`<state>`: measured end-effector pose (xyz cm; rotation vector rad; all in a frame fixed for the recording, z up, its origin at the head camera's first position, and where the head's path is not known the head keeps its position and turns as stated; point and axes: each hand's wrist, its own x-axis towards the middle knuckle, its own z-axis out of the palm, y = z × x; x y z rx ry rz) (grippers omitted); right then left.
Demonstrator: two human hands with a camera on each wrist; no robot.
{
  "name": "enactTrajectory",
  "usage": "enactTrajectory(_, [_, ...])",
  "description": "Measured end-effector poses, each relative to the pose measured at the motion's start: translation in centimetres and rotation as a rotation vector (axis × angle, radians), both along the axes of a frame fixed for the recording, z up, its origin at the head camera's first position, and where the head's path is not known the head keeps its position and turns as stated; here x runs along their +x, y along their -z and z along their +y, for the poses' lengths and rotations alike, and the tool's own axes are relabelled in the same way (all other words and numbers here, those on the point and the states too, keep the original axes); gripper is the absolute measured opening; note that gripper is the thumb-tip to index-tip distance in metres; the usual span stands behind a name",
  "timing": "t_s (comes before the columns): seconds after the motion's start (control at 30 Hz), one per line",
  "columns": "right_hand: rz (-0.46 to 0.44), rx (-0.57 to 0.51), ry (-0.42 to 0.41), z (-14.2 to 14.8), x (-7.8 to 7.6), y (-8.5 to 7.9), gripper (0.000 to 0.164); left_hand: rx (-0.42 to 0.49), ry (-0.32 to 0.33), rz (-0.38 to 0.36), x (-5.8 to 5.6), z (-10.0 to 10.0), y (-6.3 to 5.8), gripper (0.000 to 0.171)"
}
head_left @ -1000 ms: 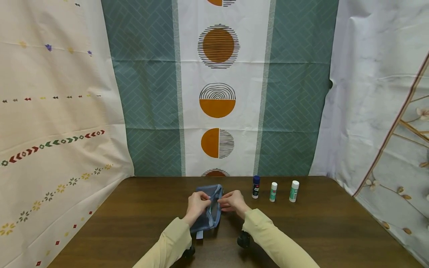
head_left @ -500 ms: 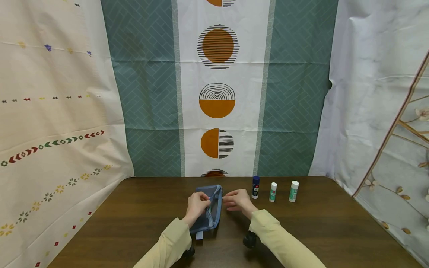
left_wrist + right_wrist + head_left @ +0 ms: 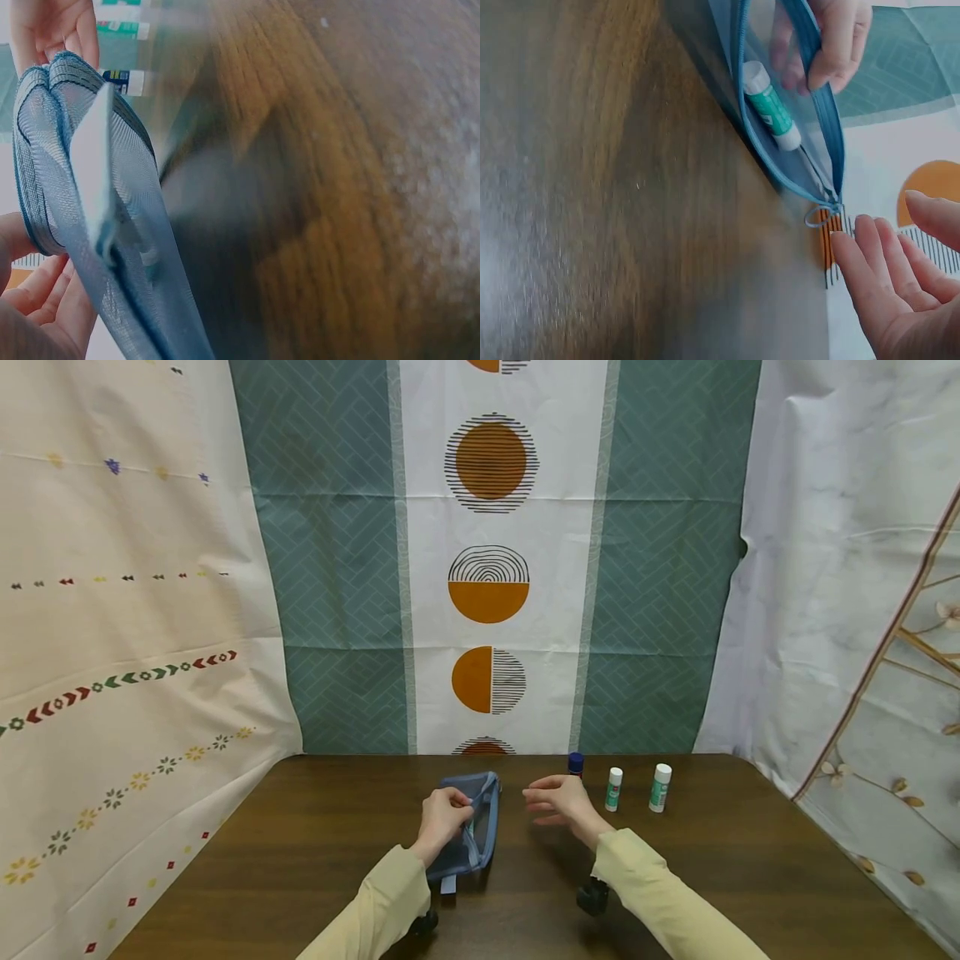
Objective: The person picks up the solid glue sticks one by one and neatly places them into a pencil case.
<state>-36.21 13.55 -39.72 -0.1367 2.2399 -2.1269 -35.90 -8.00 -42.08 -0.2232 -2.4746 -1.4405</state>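
Observation:
A blue mesh zipper pouch (image 3: 480, 839) lies on the table with its zipper undone. My left hand (image 3: 444, 820) pinches one edge of its mouth and holds it apart. Inside the pouch, the right wrist view shows a green and white glue stick (image 3: 771, 109). My right hand (image 3: 564, 803) is to the right of the pouch, fingers relaxed and holding nothing, and it partly covers a dark blue glue stick (image 3: 575, 763) behind it. Two green glue sticks with white caps stand farther right, a smaller one (image 3: 613, 790) and a larger one (image 3: 660, 788).
The brown wooden table (image 3: 315, 860) spreads out on both sides of the hands. Patterned cloths hang around it, with a green and white curtain (image 3: 337, 610) along the back edge. A white tag (image 3: 448, 884) sticks out from the pouch's near end.
My right hand has moved off the pouch to the right, toward the dark blue glue stick. The left hand keeps its hold on the pouch edge.

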Motion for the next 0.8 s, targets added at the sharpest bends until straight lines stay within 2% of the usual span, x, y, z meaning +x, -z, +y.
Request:
enactTrajectory(0.23, [0.0,0.018,0.044,0.9,0.1,0.1,0.036,0.001,0.002,-0.003,0.0,0.1,0.0,0.005])
enactTrajectory(0.53, [0.019,-0.02,0.056,2.2,0.6,-0.4,0.032,0.021,0.005,-0.028,0.1,0.0,0.0,0.005])
enactTrajectory(0.8, [0.064,-0.006,0.086,3.7,0.8,-1.2,0.038,0.01,-0.005,0.007,0.1,-0.2,0.0,0.006])
